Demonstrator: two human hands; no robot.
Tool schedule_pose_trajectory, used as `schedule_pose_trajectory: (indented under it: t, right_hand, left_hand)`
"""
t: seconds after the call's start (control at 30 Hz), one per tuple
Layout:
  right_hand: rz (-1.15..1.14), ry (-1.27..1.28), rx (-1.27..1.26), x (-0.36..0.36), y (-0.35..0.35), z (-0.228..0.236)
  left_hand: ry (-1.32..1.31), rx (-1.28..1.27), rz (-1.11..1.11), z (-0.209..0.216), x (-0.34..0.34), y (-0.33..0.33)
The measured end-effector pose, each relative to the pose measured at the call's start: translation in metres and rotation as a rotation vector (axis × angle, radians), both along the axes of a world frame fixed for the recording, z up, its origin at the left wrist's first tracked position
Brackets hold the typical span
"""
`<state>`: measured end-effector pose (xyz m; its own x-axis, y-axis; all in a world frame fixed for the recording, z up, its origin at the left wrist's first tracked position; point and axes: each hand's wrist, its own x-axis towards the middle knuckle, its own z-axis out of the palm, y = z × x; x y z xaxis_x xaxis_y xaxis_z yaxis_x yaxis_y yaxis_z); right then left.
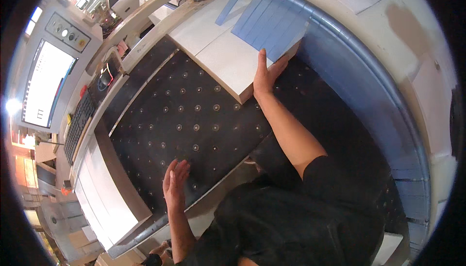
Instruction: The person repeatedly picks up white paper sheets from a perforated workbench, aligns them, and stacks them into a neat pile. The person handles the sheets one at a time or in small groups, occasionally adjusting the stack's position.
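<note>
My right hand (267, 75) presses against the near right corner of a stack of white panels (225, 55). Its thumb points up along the panel top and its fingers lie stretched along the side. Blue plastic curtain strips (272, 18) drape over the far part of these panels. Above the black table with small round metal studs (187, 120), my left hand (175, 181) hovers with its fingers extended and nothing in it.
A second stack of white panels (104, 188) lies at the table's left end. Beyond it are a keyboard (80, 125), a mouse (106, 77) and a lit monitor (46, 84) under a button panel (67, 32). A blue strip curtain (359, 81) hangs along a curved rail at the right.
</note>
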<state>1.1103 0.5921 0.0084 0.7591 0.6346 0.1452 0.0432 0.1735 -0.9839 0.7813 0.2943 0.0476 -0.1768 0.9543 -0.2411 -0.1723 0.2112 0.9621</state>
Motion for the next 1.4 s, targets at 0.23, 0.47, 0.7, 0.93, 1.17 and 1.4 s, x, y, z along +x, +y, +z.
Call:
schedule_pose_trajectory:
  t: [0.23,0.47,0.7,0.93,1.17,1.4]
  right_hand:
    - [0.006,-0.069,0.017,-0.009,-0.007,-0.002]
    - [0.152,-0.100,-0.082,-0.047,-0.045,-0.008]
    - [0.623,-0.195,-0.030,-0.037,-0.132,-0.011]
    - [0.397,-0.169,-0.098,0.098,-0.046,-0.006]
    - [0.710,0.267,-0.205,0.125,0.040,-0.019]
    - [0.807,0.329,-0.167,0.127,0.033,-0.022]
  left_hand:
    - [0.004,0.033,-0.046,-0.004,-0.006,-0.008]
    - [0.037,0.056,-0.102,-0.003,0.027,0.047]
    - [-0.094,-0.004,0.074,-0.023,0.049,0.122]
    - [-0.240,-0.174,0.244,-0.016,0.030,0.115]
    - [-0.224,-0.185,0.361,-0.011,0.007,0.094]
    - [-0.223,-0.122,0.309,-0.007,0.009,0.081]
